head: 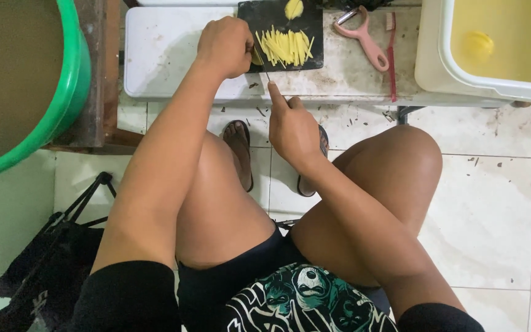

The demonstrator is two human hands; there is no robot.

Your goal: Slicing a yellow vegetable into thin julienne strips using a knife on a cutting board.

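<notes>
Knees and black shorts closest to camera, person seated at low white desk [173, 67]. Right hand [294, 130] fingers wrapped on knife [265, 72] handle, index laid along the spine. Left hand [225, 46] fingers curled, pinning a potato piece [257, 56] at left edge of black cutting board [281, 34]. Cut strips [285, 46] piled just right of blade. Judgement: keep fingertips tucked, blade vertical, even spacing. Pink peeler [361, 34] beside board
</notes>
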